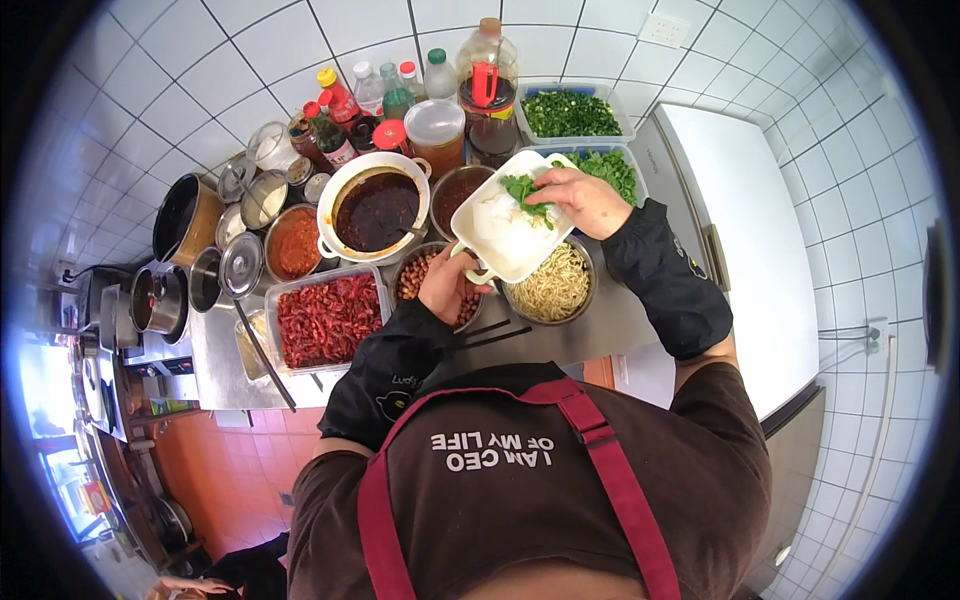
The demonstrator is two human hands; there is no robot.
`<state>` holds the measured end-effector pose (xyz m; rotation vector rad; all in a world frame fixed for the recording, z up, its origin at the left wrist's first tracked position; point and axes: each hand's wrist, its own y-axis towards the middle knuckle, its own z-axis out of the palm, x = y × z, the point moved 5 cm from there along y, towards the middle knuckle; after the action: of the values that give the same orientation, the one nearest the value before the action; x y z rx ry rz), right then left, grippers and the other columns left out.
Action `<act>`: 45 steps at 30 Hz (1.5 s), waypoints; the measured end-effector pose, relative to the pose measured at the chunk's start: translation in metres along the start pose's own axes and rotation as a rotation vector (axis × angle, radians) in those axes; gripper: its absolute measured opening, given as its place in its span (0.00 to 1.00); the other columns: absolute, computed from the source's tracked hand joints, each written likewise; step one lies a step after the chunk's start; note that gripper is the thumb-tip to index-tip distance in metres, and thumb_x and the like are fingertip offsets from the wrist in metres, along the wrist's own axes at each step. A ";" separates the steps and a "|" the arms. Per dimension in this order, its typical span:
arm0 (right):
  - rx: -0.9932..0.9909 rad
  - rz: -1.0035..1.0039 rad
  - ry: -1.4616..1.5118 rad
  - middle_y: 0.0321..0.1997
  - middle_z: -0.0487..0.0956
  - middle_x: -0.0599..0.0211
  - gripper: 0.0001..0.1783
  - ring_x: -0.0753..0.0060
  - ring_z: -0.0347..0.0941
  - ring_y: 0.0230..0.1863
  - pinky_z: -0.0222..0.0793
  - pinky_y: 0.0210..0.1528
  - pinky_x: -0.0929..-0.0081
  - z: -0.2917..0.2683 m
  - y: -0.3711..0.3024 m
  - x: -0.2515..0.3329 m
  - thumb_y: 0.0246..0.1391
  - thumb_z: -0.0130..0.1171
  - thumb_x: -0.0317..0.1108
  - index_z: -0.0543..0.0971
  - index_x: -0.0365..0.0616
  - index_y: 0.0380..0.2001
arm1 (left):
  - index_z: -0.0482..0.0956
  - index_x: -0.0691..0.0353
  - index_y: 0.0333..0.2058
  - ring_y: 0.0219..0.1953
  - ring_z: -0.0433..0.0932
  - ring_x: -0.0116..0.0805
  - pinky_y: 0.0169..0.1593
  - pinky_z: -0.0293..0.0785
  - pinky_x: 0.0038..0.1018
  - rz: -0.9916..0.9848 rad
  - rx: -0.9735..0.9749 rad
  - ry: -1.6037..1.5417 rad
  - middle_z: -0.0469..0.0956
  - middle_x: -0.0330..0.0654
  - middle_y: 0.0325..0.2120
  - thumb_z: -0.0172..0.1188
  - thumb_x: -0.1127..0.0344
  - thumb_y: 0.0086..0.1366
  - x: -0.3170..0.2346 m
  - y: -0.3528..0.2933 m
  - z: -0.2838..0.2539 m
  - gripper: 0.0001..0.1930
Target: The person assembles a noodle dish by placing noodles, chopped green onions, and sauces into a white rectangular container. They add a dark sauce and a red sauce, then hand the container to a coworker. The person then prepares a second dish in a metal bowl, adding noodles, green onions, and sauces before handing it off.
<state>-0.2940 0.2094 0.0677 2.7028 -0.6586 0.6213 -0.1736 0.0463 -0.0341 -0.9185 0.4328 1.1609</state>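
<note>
Dish (520, 264): being gripped over the bench (628, 318) at its seven-o'clock end by the curled left hand (445, 288).
Leaves (522, 187): being pinched toward its one o'clock by the right hand (590, 200), fingers nearly closed.

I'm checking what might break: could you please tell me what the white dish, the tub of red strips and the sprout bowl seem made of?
White dish: probably glazed ceramic, from its smooth sheen and thick rim, though plastic is possible. Tub of red strips: likely clear plastic, its walls see-through. Sprout bowl: apparently stainless steel, its rim shiny grey.
</note>
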 end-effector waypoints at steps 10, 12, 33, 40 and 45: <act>-0.235 0.117 -0.032 0.27 0.72 0.67 0.09 0.70 0.69 0.29 0.65 0.31 0.76 -0.019 0.000 -0.015 0.41 0.59 0.26 0.76 0.41 0.30 | 0.65 0.64 0.48 0.36 0.73 0.28 0.31 0.75 0.25 0.011 -0.005 -0.006 0.72 0.38 0.37 0.46 0.73 0.53 -0.003 0.005 -0.001 0.20; -0.291 0.130 0.049 0.23 0.71 0.68 0.05 0.72 0.68 0.27 0.64 0.30 0.77 -0.026 0.000 -0.014 0.42 0.58 0.25 0.76 0.40 0.26 | 0.65 0.64 0.48 0.36 0.73 0.28 0.31 0.75 0.25 0.013 -0.008 0.008 0.72 0.38 0.37 0.46 0.73 0.53 -0.005 0.005 0.000 0.21; -0.379 0.228 0.717 0.29 0.71 0.79 0.16 0.87 0.64 0.32 0.62 0.39 0.86 -0.058 0.012 -0.001 0.50 0.55 0.25 0.73 0.39 0.45 | 0.66 0.65 0.47 0.37 0.73 0.29 0.33 0.76 0.25 0.006 0.020 0.020 0.72 0.39 0.37 0.46 0.72 0.53 -0.008 0.007 0.001 0.20; -0.614 0.228 0.795 0.34 0.75 0.73 0.12 0.83 0.68 0.35 0.65 0.42 0.82 -0.079 0.012 -0.001 0.51 0.56 0.27 0.76 0.39 0.40 | 0.66 0.65 0.47 0.35 0.75 0.31 0.33 0.76 0.26 -0.004 0.020 0.020 0.73 0.40 0.36 0.46 0.72 0.54 -0.004 0.009 -0.001 0.19; -0.899 0.244 0.876 0.37 0.75 0.70 0.09 0.81 0.69 0.35 0.66 0.39 0.79 -0.094 -0.008 -0.044 0.52 0.55 0.27 0.76 0.40 0.38 | 0.66 0.66 0.46 0.34 0.75 0.32 0.33 0.76 0.25 -0.006 0.012 0.002 0.73 0.40 0.35 0.46 0.71 0.54 -0.002 0.009 -0.004 0.18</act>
<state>-0.3574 0.2678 0.1269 1.3516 -0.7515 1.1161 -0.1817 0.0427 -0.0390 -0.9101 0.4379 1.1505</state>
